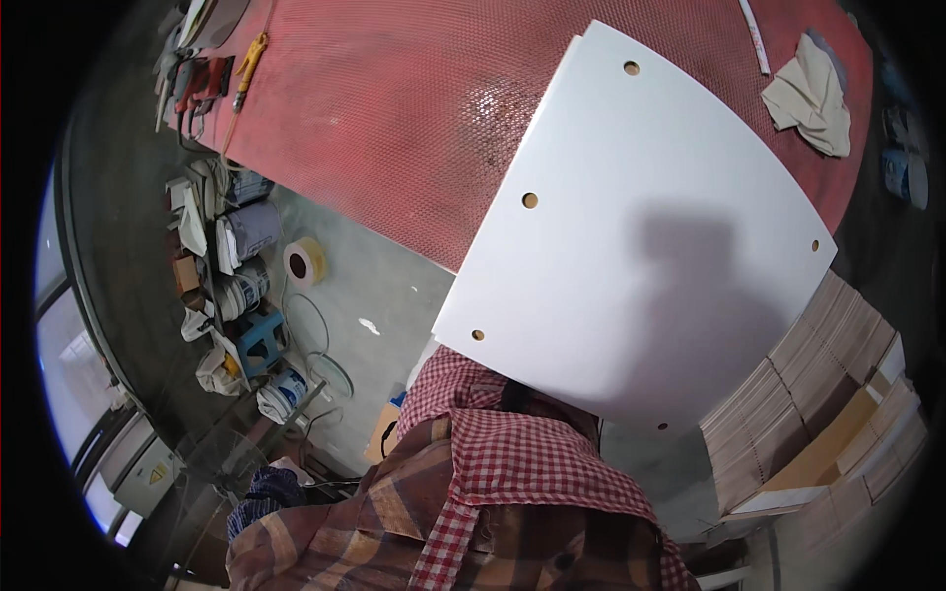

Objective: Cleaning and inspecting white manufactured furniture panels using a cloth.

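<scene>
A large white panel (631,217) lies across the red textured table top (394,128) and juts past its near edge toward my body. Several small round holes with brownish walls are set near its edges. Along its left edge a thin second edge shows, perhaps another board beneath. A shadow falls on the panel's right half. Neither of my hands is in view. My red-and-white checked apron (532,453) and brown plaid shirt (374,502) come up close to the panel's near edge, which hides whatever is under it.
Stacked brownish boards (808,374) stand at the right. A crumpled cream cloth (813,94) lies at the table's far right. A yellow air blow gun (251,64) and red power tool (202,84) lie far left. Left floor holds a tape roll (304,262), blue stool (261,340) and buckets (246,236).
</scene>
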Available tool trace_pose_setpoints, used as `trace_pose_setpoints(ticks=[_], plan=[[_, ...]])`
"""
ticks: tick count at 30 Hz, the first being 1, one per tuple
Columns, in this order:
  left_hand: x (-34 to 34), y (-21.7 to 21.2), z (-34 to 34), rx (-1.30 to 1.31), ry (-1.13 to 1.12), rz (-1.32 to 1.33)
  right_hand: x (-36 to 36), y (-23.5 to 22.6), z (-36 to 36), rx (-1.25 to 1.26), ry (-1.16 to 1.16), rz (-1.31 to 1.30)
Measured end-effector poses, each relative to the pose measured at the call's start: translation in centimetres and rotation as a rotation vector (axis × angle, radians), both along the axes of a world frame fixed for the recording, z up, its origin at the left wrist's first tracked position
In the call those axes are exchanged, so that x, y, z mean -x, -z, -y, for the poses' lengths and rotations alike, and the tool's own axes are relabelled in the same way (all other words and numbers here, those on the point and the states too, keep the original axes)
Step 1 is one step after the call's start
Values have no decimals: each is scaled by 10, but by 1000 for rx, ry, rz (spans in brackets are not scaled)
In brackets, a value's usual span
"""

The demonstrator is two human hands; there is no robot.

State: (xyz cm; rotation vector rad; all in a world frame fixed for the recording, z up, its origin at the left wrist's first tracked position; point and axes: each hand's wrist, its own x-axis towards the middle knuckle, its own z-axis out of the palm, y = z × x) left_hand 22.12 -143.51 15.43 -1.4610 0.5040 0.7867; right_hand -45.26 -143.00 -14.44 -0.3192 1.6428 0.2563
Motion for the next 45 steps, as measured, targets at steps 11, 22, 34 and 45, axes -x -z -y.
trace_pose_setpoints(ticks=[11, 22, 34, 45], plan=[[-6, 263, 47, 918, -400, -466, -40, 175, -312, 135, -540, 252], [161, 202, 251, 1609, -68, -1465, 29, 136, -101, 843, -497, -451], [155, 192, 257, 1787, -30, -1352, -79, -108, 123, 1458, 150, -488], [156, 215, 257, 2046, 435, -1354, -97, -109, 132, 1405, -53, -739]])
